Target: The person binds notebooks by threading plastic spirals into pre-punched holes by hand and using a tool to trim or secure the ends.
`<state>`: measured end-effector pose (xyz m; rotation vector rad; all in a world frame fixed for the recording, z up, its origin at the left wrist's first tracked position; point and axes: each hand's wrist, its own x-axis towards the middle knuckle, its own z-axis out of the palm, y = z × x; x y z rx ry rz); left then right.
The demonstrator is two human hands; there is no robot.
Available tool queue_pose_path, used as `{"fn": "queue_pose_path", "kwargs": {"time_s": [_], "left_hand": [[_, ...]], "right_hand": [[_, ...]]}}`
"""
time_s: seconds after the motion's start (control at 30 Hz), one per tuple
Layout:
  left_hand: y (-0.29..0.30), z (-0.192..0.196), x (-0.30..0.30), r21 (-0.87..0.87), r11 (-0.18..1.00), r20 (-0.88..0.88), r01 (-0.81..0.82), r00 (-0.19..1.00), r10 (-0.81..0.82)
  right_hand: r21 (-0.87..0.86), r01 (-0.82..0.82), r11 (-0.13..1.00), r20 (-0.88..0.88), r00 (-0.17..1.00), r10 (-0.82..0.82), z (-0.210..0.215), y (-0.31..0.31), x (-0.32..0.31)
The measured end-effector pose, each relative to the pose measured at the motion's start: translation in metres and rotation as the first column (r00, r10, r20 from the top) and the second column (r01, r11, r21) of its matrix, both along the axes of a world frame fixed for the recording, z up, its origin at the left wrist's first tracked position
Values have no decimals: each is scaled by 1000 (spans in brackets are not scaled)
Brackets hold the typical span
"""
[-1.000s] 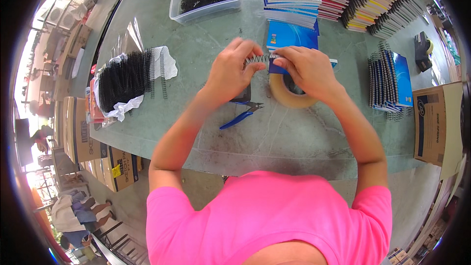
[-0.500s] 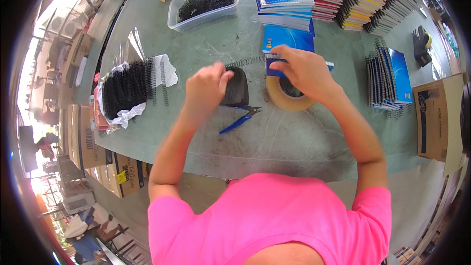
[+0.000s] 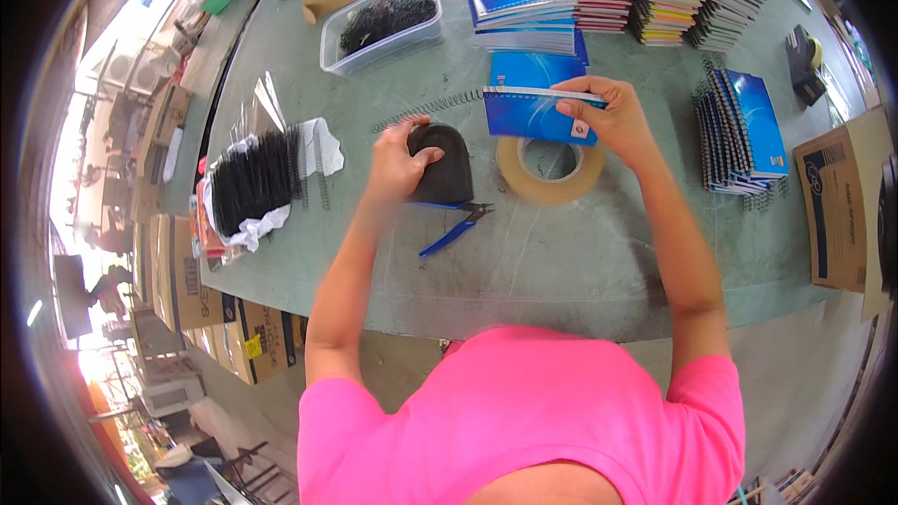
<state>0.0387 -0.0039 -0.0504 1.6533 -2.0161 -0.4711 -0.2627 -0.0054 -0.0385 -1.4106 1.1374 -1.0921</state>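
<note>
In my right hand (image 3: 608, 122) a blue-covered notebook (image 3: 524, 117) is pinched by its right end, its punched edge facing away from me. A long black spiral binding coil (image 3: 454, 100) runs from the left end of that edge out to the left. My left hand (image 3: 400, 157) is at the coil's free end, fingertips against it and thumb spread apart. Beside that hand lies a rounded black pad (image 3: 447, 168), with blue-handled cutting pliers (image 3: 456, 229) at its near edge. Below the held notebook sits a wide roll of tape (image 3: 524, 185).
A bundle of black coils (image 3: 251, 173) lies on white wrapping at left. Behind stand a clear plastic tub (image 3: 382, 54) of black coil pieces and stacked blue notebooks (image 3: 524, 9). Bound notebooks (image 3: 739, 131), a tape dispenser (image 3: 804, 65) and a cardboard box (image 3: 837, 210) are at right.
My right hand has moved slightly right and raised the notebook off the tape roll, its cover now in fuller view. My left thumb has spread from the fingers; the coil tilts down to the left.
</note>
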Motion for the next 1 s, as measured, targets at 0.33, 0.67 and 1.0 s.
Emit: {"fn": "queue_pose_path", "kwargs": {"time_s": [0.33,0.67,1.0], "left_hand": [[8,60,-52,-420,831,198,366,930,-310],[5,68,-69,-485,846,31,222,971,-237],[-1,85,-80,-449,885,-217,126,945,-245]], "right_hand": [[23,-24,999,-20,1000,24,6,7,6],[-45,44,998,-10,999,-44,12,9,5],[-98,47,994,-9,999,-48,0,10,7]]}}
